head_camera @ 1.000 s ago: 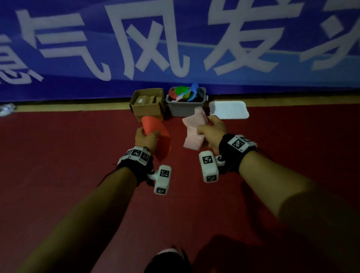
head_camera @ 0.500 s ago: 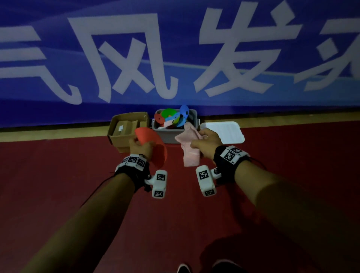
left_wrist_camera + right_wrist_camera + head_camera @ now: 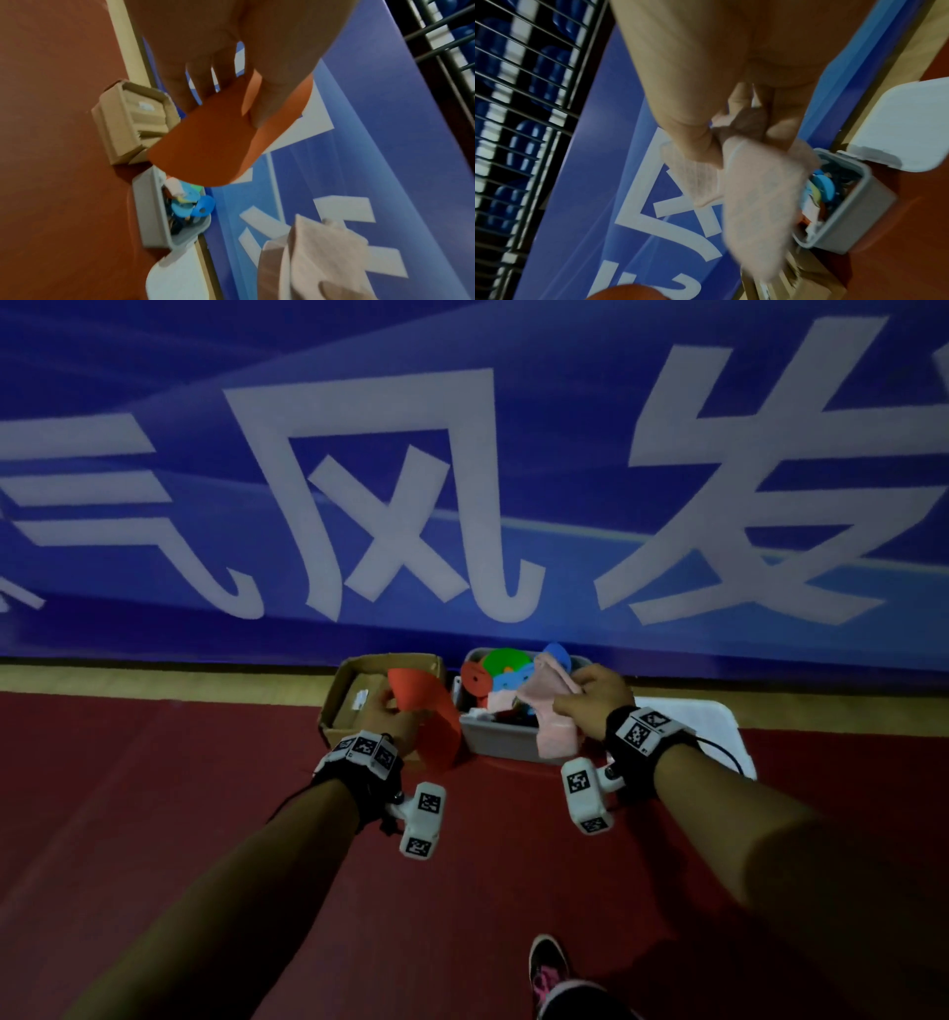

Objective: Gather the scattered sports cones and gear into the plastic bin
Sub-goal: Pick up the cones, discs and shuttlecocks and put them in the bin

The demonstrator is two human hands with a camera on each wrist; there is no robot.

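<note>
Left hand [image 3: 393, 713] pinches orange flat cone [image 3: 426, 719], thumb over its rim, just left of grey plastic bin [image 3: 506, 737]. Right hand [image 3: 595, 706] clutches pink cloth [image 3: 552, 706] over bin's right half. Bin holds red, green, blue disc cones. Cardboard box [image 3: 380, 670] touches bin's left; white lid [image 3: 719, 731] lies right. Blue banner [image 3: 462, 480] behind shows white characters, "风发" readable.

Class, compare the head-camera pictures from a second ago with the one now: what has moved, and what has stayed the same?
Both hands have moved forward to the boxes. The right hand now holds the pink cloth over the grey bin; the left hand has brought the orange cone in front of the cardboard box. Neither grip changed; bin, box and white lid stayed put.
</note>
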